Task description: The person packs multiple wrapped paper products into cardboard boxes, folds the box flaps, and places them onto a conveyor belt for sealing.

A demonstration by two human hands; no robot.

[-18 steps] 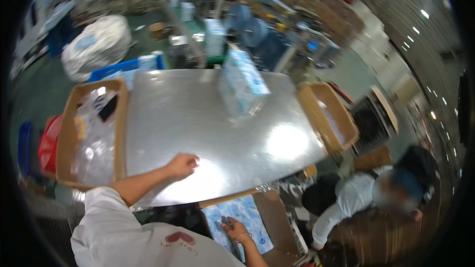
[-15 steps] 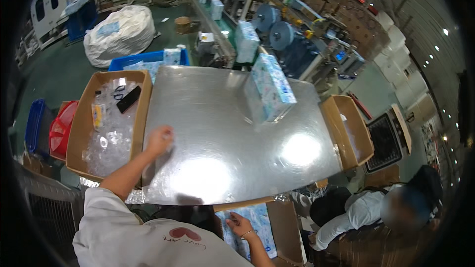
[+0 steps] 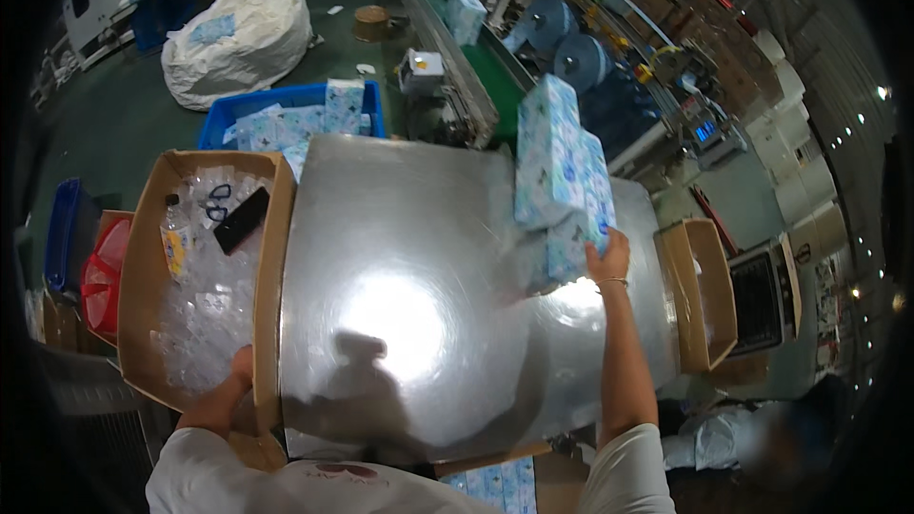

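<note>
Steel table (image 3: 428, 205), nearer blue-patterned pack (image 3: 593, 207) toward two o'clock, its long axis running roughly six to twelve

Right hand (image 3: 610, 255) touches the pack's near end, which faces six, grip unclear; left hand (image 3: 243, 363), well apart, reaches into the carton (image 3: 270, 271) at nine, fingers hidden, so I cannot tell its hold

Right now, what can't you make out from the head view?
All in the head view:
Left hand: fingers mostly hidden by the hand itself; grip unclear.
Blue-patterned packs at the right hand: far sides hidden by the packs themselves.
Packs in the lower carton: cut off by the bottom edge.
Screen: too small to read.
</note>
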